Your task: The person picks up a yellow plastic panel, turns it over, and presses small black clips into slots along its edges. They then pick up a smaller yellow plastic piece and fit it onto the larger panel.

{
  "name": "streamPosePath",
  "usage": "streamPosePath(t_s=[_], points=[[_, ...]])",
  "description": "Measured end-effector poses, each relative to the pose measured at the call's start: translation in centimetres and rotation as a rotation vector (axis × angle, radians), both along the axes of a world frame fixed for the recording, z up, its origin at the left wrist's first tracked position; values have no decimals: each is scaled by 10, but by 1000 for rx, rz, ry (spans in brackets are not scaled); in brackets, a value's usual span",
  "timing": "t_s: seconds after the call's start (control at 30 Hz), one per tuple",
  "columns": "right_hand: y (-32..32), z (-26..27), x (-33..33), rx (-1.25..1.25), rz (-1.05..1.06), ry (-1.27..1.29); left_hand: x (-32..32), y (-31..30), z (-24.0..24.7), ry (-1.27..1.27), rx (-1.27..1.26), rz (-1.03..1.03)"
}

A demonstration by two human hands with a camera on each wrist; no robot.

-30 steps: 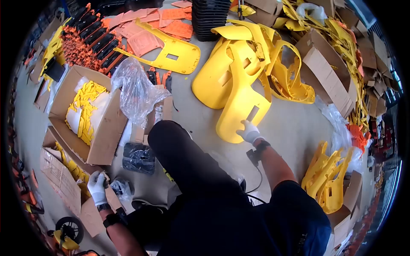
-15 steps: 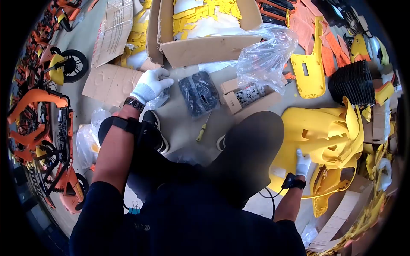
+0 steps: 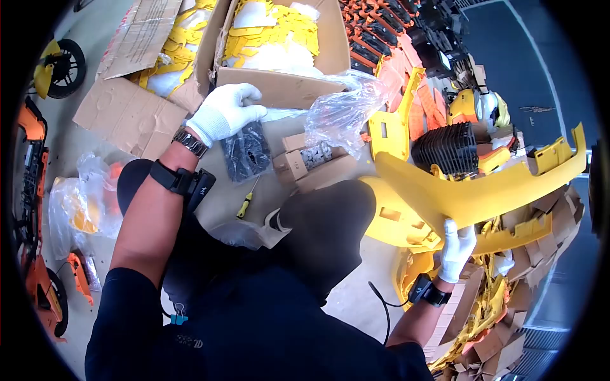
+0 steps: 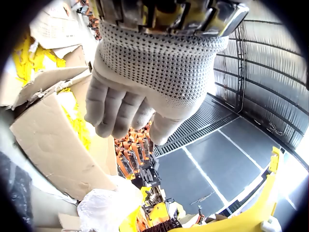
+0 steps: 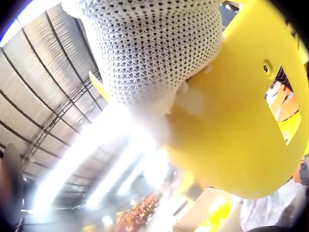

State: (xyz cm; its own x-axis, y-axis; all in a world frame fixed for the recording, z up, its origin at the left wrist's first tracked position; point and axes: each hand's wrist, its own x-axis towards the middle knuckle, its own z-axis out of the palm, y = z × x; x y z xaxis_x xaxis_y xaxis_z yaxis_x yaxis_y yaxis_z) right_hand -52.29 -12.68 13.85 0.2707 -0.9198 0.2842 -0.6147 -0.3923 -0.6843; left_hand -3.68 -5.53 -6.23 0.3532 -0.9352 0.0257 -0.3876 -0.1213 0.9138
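Observation:
A large curved yellow plastic panel (image 3: 470, 197) is raised at the right in the head view. My gloved right hand (image 3: 456, 251) grips its near edge, the thumb lying against the outer face. In the right wrist view, the panel (image 5: 227, 125) shows a rectangular cutout and a small hole, while the glove hides most of the fingers. My gloved left hand (image 3: 225, 113) hovers near the cardboard box, above a plastic-wrapped black part (image 3: 246, 152). Its fingers (image 4: 121, 111) bend loosely with the thumb apart, and nothing shows between them.
More yellow panels (image 3: 394, 213) lie under the raised one. Boxes of small yellow parts (image 3: 273, 41) stand ahead, near clear plastic wrap (image 3: 346, 111) and a small carton of hardware (image 3: 290, 166). A screwdriver (image 3: 244, 208) lies on the floor. Stacked black parts (image 3: 445, 149) stand beyond.
My right hand has gone from resting on the stacked yellow panels to holding one raised off the pile. The left hand stays near the boxes. The head view has swung round.

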Motion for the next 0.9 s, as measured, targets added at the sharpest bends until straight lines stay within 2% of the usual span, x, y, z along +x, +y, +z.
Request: streamPosePath(t_s=[0.1,0.17,0.23,0.3,0.37,0.4,0.47,0.5,0.53,0.57,0.63,0.67,0.7,0.77,0.8,0.83,0.9], points=[[-25,38,27,-82,103,80,9,-1,5,44,-60,96],[-35,54,64,-240,200,114,21,-7,-16,129,-140,208],[-47,58,97,-325,120,-6,24,-2,-3,191,-186,310],[-95,55,98,-1160,143,580,33,1,-5,305,-171,364],[-111,39,154,-934,64,-74,35,8,-3,317,-147,366],[-134,32,160,-485,220,-461,34,11,-2,299,-122,360],[-172,10,174,168,445,-851,33,13,-14,217,-111,334],[-186,-4,189,344,538,-877,32,14,-14,260,-29,289],[-192,-26,209,478,798,-980,29,16,-11,206,9,258],[-193,-42,223,523,966,-974,27,19,-8,157,49,230],[-166,-47,261,576,1219,-1027,25,16,-22,290,31,174],[-149,-46,277,565,1262,-1058,31,13,-30,251,40,119],[-133,-42,290,548,1302,-1092,28,18,-12,371,54,125],[-113,-27,310,463,1458,-1077,35,22,4,596,-111,95],[-106,-17,316,462,1495,-1055,42,16,-9,856,-279,7],[-100,-9,323,460,1525,-1033,41,17,7,1156,-339,3],[-96,2,338,520,1599,-1011,45,17,24,1288,-510,47]])
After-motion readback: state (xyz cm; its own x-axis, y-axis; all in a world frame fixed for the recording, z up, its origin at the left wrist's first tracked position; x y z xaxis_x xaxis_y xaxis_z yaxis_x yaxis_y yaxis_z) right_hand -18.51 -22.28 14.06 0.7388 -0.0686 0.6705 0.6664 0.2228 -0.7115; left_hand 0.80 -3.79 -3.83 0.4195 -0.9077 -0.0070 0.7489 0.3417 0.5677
